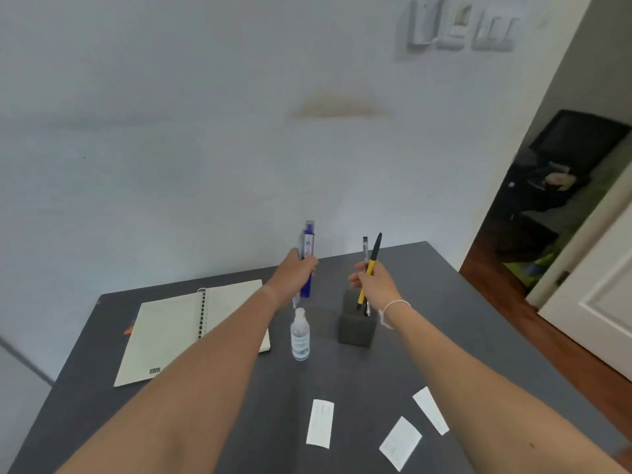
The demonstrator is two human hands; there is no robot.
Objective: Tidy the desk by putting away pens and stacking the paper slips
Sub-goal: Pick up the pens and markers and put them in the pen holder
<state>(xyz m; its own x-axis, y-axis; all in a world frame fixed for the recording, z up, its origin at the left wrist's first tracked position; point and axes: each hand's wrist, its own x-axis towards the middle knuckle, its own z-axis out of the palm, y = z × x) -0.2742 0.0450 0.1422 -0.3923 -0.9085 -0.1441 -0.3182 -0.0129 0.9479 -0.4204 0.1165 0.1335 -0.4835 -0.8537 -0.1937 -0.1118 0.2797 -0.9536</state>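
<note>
Left hand [294, 273]: fingers curled tight around a bundle of blue markers [308, 258], held above the far half of the tabletop [219, 422]. Long axis near vertical, caps up, leaning slightly right; lower ends show below the fist. At least two barrels, one dark blue and one paler behind it; exact count cannot be told.

Right hand [374, 283]: fingers pinched closed on two pens. Yellow pen [368, 271] with black cap, long axis near vertical, cap end tilted up and to the right, lower tip pointing down into the holder's mouth. Second pen [365, 249], slim with clear and black barrel, just beside the yellow one and nearly parallel; its lower end also shows at the holder opening. Whether either tip touches the holder cannot be told. White band on the right wrist.

Pen holder [355, 328]: one, dark grey, square block, upright on the tabletop directly under the right hand.

Paper slips: three, white, lying flat and apart from one another on the near part of the tabletop. Left slip [320, 423] runs nearly straight away from the viewer; middle slip [400, 443] and right slip [431, 414] lie at angles. None stacked.

Other items: one small clear bottle [300, 335], upright, left of the holder and below the left hand; one open spiral notebook [191, 331], lying flat at the left.
</note>
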